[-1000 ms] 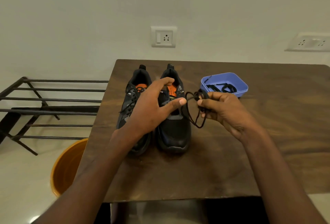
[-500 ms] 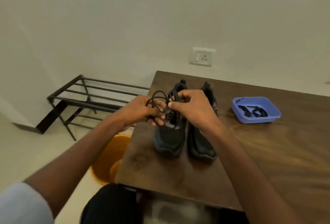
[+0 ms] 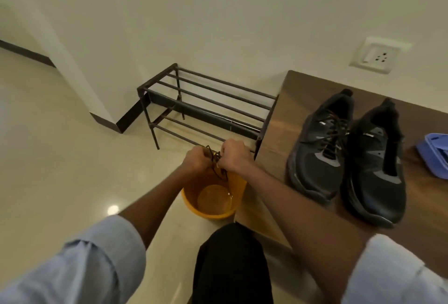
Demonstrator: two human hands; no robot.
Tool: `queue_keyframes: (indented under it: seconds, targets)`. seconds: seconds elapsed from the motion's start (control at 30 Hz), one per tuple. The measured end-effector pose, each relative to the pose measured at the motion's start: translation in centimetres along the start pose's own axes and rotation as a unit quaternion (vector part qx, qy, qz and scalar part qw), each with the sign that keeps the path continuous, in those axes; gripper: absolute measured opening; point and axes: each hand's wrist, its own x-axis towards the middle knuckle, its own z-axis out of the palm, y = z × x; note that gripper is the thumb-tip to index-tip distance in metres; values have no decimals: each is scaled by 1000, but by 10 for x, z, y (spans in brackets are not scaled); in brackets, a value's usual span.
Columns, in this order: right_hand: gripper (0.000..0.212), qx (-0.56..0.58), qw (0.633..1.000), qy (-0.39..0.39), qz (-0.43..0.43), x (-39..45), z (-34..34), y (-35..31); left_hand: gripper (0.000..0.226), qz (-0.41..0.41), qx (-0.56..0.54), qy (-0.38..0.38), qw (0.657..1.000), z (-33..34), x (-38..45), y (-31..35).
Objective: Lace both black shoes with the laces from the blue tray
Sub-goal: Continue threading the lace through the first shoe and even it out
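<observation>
Both hands are held off the left edge of the dark brown wooden table point(image 3: 303, 100), above a round orange plastic bucket point(image 3: 213, 197) standing on the pale tiled floor. The left hand point(image 3: 196, 161) and the right hand point(image 3: 233, 157) are close together, fingers curled, each gripping part of a bunched dark shoelace point(image 3: 216, 161); loops of it hang between the fists toward the bucket mouth.

Two black mesh running shoes stand side by side on the table, toes toward the near edge, well apart from the hands. The left black shoe point(image 3: 317, 148) carries a dark lace through its eyelets. The right black shoe point(image 3: 377, 170) shows an open throat with no lace visible. Grey panels mark both uppers; small pale marks near the collars are too blurred to read, and no brand can be made out.

A corner of the blue plastic tray point(image 3: 430, 153) shows at the right frame edge, on the table beside the right shoe; its contents cannot be judged.

A dark metal bar rack point(image 3: 206, 107) stands against the wall. A white wall socket plate point(image 3: 378, 55) sits above the table; no writing is legible on it.
</observation>
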Motion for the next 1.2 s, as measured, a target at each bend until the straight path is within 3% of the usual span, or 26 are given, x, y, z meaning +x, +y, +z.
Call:
queue_keyframes:
  seconds: [0.03, 0.13, 0.2, 0.27, 0.37, 0.47, 0.53, 0.6, 0.67, 0.73, 0.8, 1.07, 1.13, 1.2]
  targets:
    - [20, -22, 1000, -9, -3, 2, 5, 1, 1, -1, 29, -14, 999, 4, 5, -8]
    - [16, -42, 999, -6, -7, 8, 15, 5, 23, -2, 84, -30, 996, 10, 13, -26]
    - [8, 1, 999, 39, -18, 3, 8, 6, 32, 21, 93, -8, 995, 12, 11, -27]
    - [9, 87, 988, 118, -43, -14, -12, 8, 33, 62, 74, 28, 995, 14, 5, -18]
    - [12, 176, 942, 280, -58, -60, -57, 30, 28, 152, 15, 78, 985, 19, -12, 23]
    - [10, 155, 873, 462, -32, -109, -101, 86, 26, 234, -33, 85, 968, 33, -39, 100]
    - [13, 98, 843, 528, 16, -129, -120, 126, 35, 261, -44, 62, 962, 48, -57, 148]
    - [26, 20, 851, 518, 88, -141, -133, 167, 52, 284, -42, 32, 957, 69, -71, 188]
    - [46, -36, 887, 432, 157, -145, -137, 199, 69, 294, -25, 14, 955, 90, -80, 213]
    - [63, -37, 924, 336, 179, -147, -134, 217, 92, 262, 24, 3, 965, 108, -86, 224]
    - [70, -7, 940, 293, 174, -149, -129, 227, 103, 223, 106, 18, 969, 123, -90, 226]
    - [76, 0, 945, 277, 173, -183, -128, 249, 98, 203, 99, 70, 972, 149, -119, 225]
    - [72, -19, 941, 292, 169, -191, -131, 250, 82, 216, 75, 102, 968, 153, -122, 224]
    - [59, -14, 917, 375, 137, -194, -133, 247, 58, 233, 29, 171, 957, 152, -118, 224]
